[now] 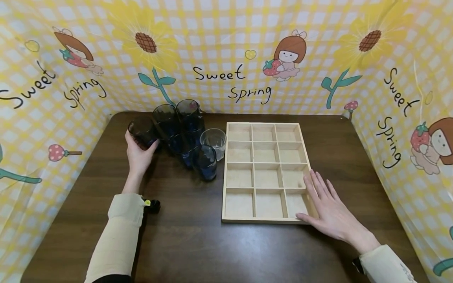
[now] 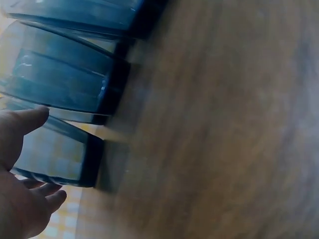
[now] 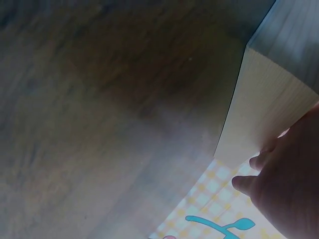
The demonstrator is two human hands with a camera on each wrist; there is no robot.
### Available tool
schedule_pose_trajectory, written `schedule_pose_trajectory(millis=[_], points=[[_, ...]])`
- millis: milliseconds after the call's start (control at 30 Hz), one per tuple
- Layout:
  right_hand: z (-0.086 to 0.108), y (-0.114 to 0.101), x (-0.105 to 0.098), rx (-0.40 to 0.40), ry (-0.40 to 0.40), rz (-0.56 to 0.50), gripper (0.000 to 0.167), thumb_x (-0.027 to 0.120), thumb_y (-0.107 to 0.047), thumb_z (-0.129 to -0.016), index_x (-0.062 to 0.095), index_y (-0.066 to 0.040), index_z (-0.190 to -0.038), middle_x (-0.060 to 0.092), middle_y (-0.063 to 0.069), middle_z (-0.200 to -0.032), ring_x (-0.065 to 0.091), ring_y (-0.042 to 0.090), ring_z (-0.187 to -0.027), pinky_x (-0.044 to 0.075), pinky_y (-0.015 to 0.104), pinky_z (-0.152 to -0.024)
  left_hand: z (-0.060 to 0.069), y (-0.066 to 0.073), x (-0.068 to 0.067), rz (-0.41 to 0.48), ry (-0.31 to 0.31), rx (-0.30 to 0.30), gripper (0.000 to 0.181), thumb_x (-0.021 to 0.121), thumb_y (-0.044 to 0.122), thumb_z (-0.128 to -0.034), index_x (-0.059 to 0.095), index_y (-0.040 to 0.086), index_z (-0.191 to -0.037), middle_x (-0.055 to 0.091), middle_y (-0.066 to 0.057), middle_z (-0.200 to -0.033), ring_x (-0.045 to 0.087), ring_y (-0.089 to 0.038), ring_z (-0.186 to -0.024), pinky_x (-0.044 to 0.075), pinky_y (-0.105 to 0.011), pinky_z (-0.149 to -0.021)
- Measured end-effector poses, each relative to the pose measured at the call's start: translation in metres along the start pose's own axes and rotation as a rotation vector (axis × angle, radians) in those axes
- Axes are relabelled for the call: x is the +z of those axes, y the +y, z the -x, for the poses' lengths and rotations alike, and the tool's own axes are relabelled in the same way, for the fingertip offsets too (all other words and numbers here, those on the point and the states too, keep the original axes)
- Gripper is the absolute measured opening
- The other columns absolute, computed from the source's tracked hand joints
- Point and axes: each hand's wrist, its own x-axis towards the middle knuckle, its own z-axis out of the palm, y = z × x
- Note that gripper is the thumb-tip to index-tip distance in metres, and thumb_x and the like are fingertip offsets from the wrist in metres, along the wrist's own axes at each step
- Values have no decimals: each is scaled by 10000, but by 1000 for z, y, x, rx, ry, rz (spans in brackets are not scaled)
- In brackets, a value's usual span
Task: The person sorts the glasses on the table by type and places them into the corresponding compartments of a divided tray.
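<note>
My left hand point(image 1: 139, 155) is round a dark glass point(image 1: 142, 131) at the left end of a group of glasses, thumb on its right side. In the left wrist view, thumb and fingers of the hand point(image 2: 22, 169) lie on opposite sides of that glass point(image 2: 55, 154), which looks upright on the table. My right hand point(image 1: 330, 210) rests with straight fingers on the right edge of a light wooden tray point(image 1: 263, 221) with several square compartments. The right wrist view shows this hand point(image 3: 291, 174) beside the tray's side wall point(image 3: 264, 99).
Several dark blue glasses point(image 1: 189, 114) stand close together, right of the held one. A clear glass point(image 1: 214, 141) is between them and the tray, with another blue glass point(image 1: 205, 163) in front. A patterned cloth point(image 1: 212, 35) hangs round the brown table point(image 1: 184, 251).
</note>
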Motion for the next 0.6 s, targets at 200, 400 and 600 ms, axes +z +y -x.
schedule_pose_trajectory(millis=[200, 400, 600], points=[[1, 2, 2, -30, 16, -12, 1099, 748, -579, -986, 161, -80, -1769, 61, 253, -1846, 66, 371, -1743, -163, 256, -1360, -2, -5, 6, -23, 17, -28, 974, 827, 114, -953, 235, 174, -1724, 483, -192, -1677, 546, -342, -1489, 473, -379, -1177], [1, 2, 3, -34, 13, -31, 1087, 749, -559, -996, 154, -81, -1770, 34, 254, -1847, -88, 248, -1749, -160, 285, -1371, -5, -4, 9, 87, 47, -81, 949, 844, 14, -922, 310, 150, -1694, 568, -139, -1602, 606, -267, -1403, 513, -246, -1106], [1, 2, 3, -20, 8, -31, 1068, 745, -555, -1002, 174, -77, -1767, 29, 251, -1848, 23, 364, -1747, -163, 283, -1369, -4, -2, 10, 128, 83, -84, 941, 851, -44, -892, 370, 158, -1674, 602, -120, -1537, 630, -180, -1306, 527, -194, -1025]])
